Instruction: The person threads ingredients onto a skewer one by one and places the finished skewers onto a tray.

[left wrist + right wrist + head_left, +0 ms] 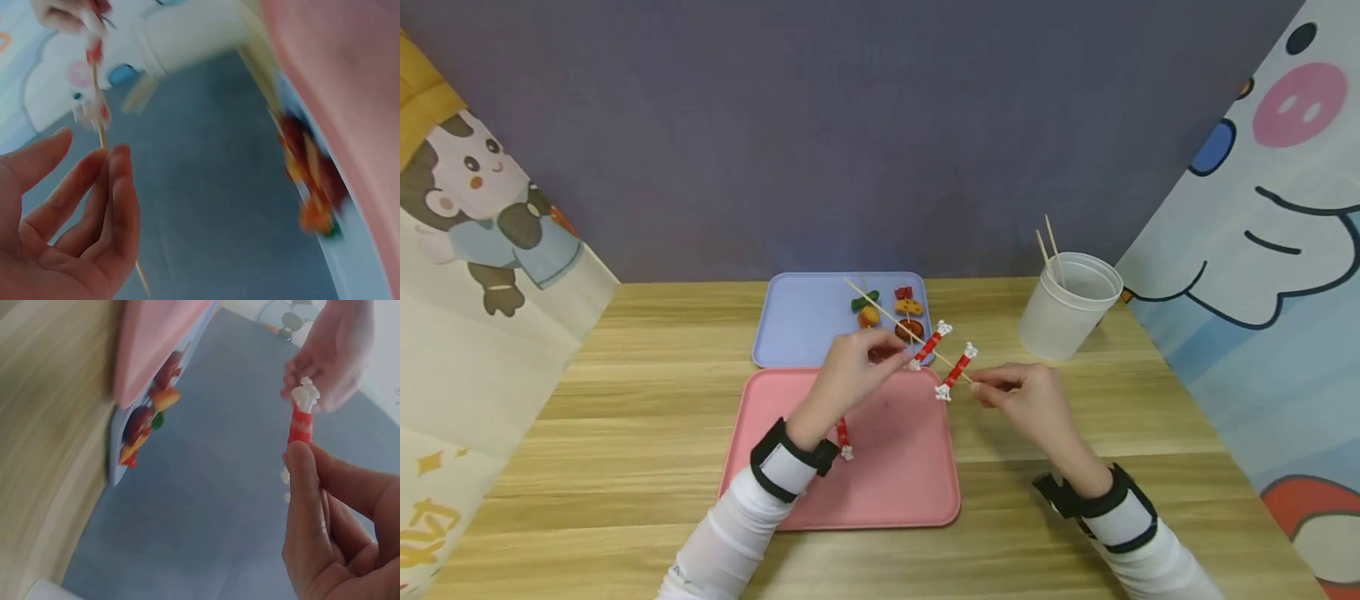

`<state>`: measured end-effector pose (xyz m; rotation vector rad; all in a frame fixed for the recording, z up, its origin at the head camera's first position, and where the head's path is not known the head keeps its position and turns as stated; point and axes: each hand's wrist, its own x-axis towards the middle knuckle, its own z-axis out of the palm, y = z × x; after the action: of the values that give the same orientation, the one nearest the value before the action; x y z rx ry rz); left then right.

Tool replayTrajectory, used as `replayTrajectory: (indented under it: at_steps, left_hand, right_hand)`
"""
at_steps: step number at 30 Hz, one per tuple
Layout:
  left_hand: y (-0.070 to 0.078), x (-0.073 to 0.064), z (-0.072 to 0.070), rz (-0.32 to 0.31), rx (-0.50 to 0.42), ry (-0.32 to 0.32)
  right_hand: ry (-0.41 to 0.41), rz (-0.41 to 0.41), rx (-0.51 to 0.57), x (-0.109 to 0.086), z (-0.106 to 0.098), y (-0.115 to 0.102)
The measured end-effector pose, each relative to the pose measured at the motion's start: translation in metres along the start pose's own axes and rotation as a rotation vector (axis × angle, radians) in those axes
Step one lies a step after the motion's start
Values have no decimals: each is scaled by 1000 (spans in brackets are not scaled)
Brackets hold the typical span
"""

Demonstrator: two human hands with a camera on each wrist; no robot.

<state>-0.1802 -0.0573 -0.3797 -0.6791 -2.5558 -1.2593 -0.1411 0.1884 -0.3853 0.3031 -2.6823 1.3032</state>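
A thin wooden skewer [886,313] slants through the air over the trays, threaded with two red pieces with white knobbly ends, one piece nearer the left [931,343] and one nearer the right [958,371]. My right hand [1033,404] pinches the skewer's lower right end between thumb and fingers. Beside the upper piece, my left hand [853,367] has its fingertips right at the stick. In the left wrist view that hand's thumb [44,159] stands apart from the other fingers. Another red and white piece [843,437] lies on the pink tray [910,492], partly hidden by my left wrist.
Behind the pink tray, a blue tray [797,317] carries skewered toy food pieces [908,307] at its right side. At the back right stands a white tub [1060,321] with two wooden sticks [1051,250] leaning in it. A dark panel [850,150] rises behind the table.
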Motion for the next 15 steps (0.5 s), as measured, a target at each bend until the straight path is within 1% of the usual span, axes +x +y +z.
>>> replayTrajectory:
  at_steps: [2,4,6,8,10,15]
  left_hand:
    - [-10,-2,-9,20,59,-20]
    - [-21,-5,-16,60,139,-43]
    - [-31,-9,-22,100,215,-92]
    - [-39,-13,-26,143,286,-153]
    - [-44,-17,-30,168,325,-220]
    - [-50,-22,-37,205,388,-413]
  right_hand:
    - [-4,12,25,0,-3,5]
    - [2,23,20,-1,-7,10]
    - [13,25,5,-2,-10,16]
    - [27,26,-16,-3,-12,21]
    - [40,36,-31,-4,-14,28]
    - [72,75,-53,-6,-21,41]
